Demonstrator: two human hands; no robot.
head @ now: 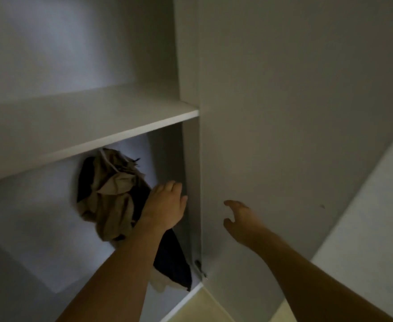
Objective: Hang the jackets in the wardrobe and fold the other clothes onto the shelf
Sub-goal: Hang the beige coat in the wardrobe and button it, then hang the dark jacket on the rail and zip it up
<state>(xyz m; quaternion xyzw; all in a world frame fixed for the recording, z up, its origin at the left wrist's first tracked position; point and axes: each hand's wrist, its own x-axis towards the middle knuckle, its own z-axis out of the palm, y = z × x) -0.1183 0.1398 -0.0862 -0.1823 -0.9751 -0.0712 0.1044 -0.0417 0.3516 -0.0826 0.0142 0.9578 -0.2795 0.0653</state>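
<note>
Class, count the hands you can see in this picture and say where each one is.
2: left hand reaching into the wardrobe against the heap of clothes; right hand outside, before the door panel.

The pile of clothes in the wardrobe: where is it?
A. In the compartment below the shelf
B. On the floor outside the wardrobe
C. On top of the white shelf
A: the tan and dark pile of clothes sits under the white shelf, behind the left hand.
</note>
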